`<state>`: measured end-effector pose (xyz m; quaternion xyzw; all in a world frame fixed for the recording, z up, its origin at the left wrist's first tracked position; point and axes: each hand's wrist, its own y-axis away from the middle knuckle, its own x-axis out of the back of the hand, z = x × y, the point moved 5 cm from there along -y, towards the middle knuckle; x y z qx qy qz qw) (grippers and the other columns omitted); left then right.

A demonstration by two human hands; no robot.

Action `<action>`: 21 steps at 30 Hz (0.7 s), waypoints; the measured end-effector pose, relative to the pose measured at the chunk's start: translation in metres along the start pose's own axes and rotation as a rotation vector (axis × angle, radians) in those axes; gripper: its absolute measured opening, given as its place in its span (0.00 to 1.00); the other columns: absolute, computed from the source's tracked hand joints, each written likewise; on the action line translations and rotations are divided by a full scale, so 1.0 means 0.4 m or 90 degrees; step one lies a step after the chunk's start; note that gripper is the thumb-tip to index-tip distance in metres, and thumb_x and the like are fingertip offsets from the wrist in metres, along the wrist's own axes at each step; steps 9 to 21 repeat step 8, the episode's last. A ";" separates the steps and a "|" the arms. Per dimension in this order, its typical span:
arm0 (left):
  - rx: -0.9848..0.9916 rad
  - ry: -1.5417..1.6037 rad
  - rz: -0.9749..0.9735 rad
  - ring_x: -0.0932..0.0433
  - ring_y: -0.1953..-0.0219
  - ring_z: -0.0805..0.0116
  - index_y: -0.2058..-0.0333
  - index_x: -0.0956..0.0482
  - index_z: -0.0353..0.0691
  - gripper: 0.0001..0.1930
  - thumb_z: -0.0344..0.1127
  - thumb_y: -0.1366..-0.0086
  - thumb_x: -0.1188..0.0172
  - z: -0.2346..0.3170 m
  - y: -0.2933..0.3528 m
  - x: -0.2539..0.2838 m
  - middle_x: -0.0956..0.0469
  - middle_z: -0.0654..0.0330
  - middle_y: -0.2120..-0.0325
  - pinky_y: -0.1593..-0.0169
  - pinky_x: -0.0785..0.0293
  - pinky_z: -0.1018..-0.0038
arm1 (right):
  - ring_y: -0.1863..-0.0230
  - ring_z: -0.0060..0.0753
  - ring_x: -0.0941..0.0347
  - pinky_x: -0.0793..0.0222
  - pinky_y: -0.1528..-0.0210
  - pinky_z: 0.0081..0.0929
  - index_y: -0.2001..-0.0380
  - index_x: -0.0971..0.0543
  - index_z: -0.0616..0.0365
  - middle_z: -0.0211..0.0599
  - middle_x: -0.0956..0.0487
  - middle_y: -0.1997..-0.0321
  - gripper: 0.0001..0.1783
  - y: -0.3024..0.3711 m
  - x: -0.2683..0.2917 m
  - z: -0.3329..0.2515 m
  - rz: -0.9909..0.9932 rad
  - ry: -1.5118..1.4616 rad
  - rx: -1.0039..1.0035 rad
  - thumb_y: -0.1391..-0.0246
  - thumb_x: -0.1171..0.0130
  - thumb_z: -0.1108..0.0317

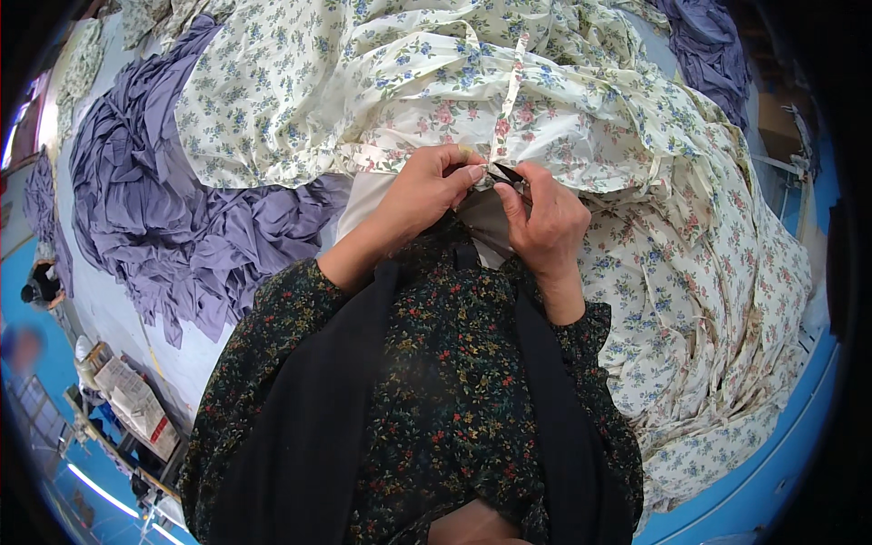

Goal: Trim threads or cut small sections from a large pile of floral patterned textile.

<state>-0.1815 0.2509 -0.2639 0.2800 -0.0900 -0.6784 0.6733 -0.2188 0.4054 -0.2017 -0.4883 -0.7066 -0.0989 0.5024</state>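
Cream floral fabric (427, 118) with blue and pink flowers is heaped in front of me, its near edge drawn up close to my body. My left hand (425, 193) is closed, pinching that edge between thumb and fingers. Just to its right, my right hand (550, 218) grips small dark thread snips (506, 173), their points turned toward the left fingertips. A narrow floral strap (510, 100) runs away from the pinched spot across the cloth. Whatever lies right at the tips of the snips is too small to make out.
Crumpled purple fabric (182, 218) covers the left of the pale table (154, 341); more purple cloth (708, 54) lies at the far right. Floral cloth (699, 318) spreads down my right side. At lower left, a shelf holds a printed paper bag (136, 406). Another person (41, 286) shows at far left.
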 end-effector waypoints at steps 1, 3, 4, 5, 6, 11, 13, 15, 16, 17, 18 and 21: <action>-0.004 -0.005 0.000 0.36 0.79 0.84 0.58 0.22 0.33 0.10 0.33 0.32 0.43 -0.003 -0.002 0.001 0.28 0.71 0.77 0.75 0.40 0.84 | 0.78 0.38 0.25 0.33 0.76 0.31 0.62 0.23 0.54 0.33 0.23 0.78 0.14 0.000 -0.003 0.002 -0.001 0.000 0.001 0.47 0.36 0.59; -0.008 -0.010 0.001 0.36 0.79 0.84 0.58 0.22 0.33 0.10 0.33 0.32 0.43 -0.004 -0.004 0.006 0.28 0.71 0.78 0.75 0.40 0.84 | 0.77 0.36 0.23 0.30 0.74 0.30 0.61 0.23 0.55 0.34 0.22 0.76 0.15 0.001 -0.014 0.012 -0.028 -0.051 -0.020 0.47 0.36 0.59; 0.000 -0.009 -0.005 0.36 0.79 0.84 0.58 0.22 0.33 0.10 0.33 0.32 0.43 -0.004 -0.004 0.008 0.28 0.71 0.78 0.75 0.40 0.84 | 0.77 0.36 0.23 0.30 0.74 0.30 0.61 0.23 0.55 0.34 0.22 0.76 0.15 0.002 -0.012 0.008 -0.029 -0.052 -0.019 0.47 0.36 0.59; 0.007 -0.008 -0.012 0.35 0.79 0.84 0.57 0.22 0.33 0.10 0.33 0.32 0.42 -0.004 -0.004 0.009 0.28 0.70 0.78 0.75 0.39 0.84 | 0.76 0.34 0.22 0.29 0.72 0.29 0.60 0.24 0.56 0.34 0.20 0.74 0.16 0.006 -0.013 0.019 -0.051 -0.209 -0.122 0.46 0.36 0.58; 0.007 -0.007 -0.012 0.35 0.79 0.84 0.57 0.22 0.33 0.10 0.33 0.32 0.42 -0.002 -0.003 0.010 0.28 0.70 0.78 0.75 0.39 0.84 | 0.74 0.32 0.21 0.27 0.70 0.29 0.60 0.24 0.56 0.35 0.19 0.72 0.17 0.012 -0.022 0.030 -0.073 -0.367 -0.226 0.46 0.35 0.57; 0.016 -0.039 -0.006 0.35 0.79 0.84 0.56 0.22 0.33 0.11 0.34 0.32 0.42 0.003 -0.002 0.008 0.27 0.70 0.77 0.75 0.39 0.84 | 0.70 0.32 0.18 0.25 0.68 0.30 0.60 0.25 0.57 0.32 0.17 0.71 0.18 0.016 -0.021 0.049 -0.075 -0.269 -0.236 0.44 0.36 0.55; 0.016 -0.039 -0.006 0.35 0.79 0.84 0.56 0.22 0.33 0.11 0.34 0.32 0.42 0.003 -0.002 0.008 0.27 0.70 0.77 0.75 0.39 0.84 | 0.70 0.32 0.18 0.25 0.68 0.30 0.60 0.25 0.57 0.32 0.17 0.71 0.18 0.016 -0.021 0.049 -0.075 -0.269 -0.236 0.44 0.36 0.55; 0.016 -0.039 -0.006 0.35 0.79 0.84 0.56 0.22 0.33 0.11 0.34 0.32 0.42 0.003 -0.002 0.008 0.27 0.70 0.77 0.75 0.39 0.84 | 0.70 0.32 0.18 0.25 0.68 0.30 0.60 0.25 0.57 0.32 0.17 0.71 0.18 0.016 -0.021 0.049 -0.075 -0.269 -0.236 0.44 0.36 0.55; 0.016 -0.039 -0.006 0.35 0.79 0.84 0.56 0.22 0.33 0.11 0.34 0.32 0.42 0.003 -0.002 0.008 0.27 0.70 0.77 0.75 0.39 0.84 | 0.70 0.32 0.18 0.25 0.68 0.30 0.60 0.25 0.57 0.32 0.17 0.71 0.18 0.016 -0.021 0.049 -0.075 -0.269 -0.236 0.44 0.36 0.55; 0.016 -0.039 -0.006 0.35 0.79 0.84 0.56 0.22 0.33 0.11 0.34 0.32 0.42 0.003 -0.002 0.008 0.27 0.70 0.77 0.75 0.39 0.84 | 0.70 0.32 0.18 0.25 0.68 0.30 0.60 0.25 0.57 0.32 0.17 0.71 0.18 0.016 -0.021 0.049 -0.075 -0.269 -0.236 0.44 0.36 0.55; 0.016 -0.039 -0.006 0.35 0.79 0.84 0.56 0.22 0.33 0.11 0.34 0.32 0.42 0.003 -0.002 0.008 0.27 0.70 0.77 0.75 0.39 0.84 | 0.70 0.32 0.18 0.25 0.68 0.30 0.60 0.25 0.57 0.32 0.17 0.71 0.18 0.016 -0.021 0.049 -0.075 -0.269 -0.236 0.44 0.36 0.55; 0.016 -0.039 -0.006 0.35 0.79 0.84 0.56 0.22 0.33 0.11 0.34 0.32 0.42 0.003 -0.002 0.008 0.27 0.70 0.77 0.75 0.39 0.84 | 0.70 0.32 0.18 0.25 0.68 0.30 0.60 0.25 0.57 0.32 0.17 0.71 0.18 0.016 -0.021 0.049 -0.075 -0.269 -0.236 0.44 0.36 0.55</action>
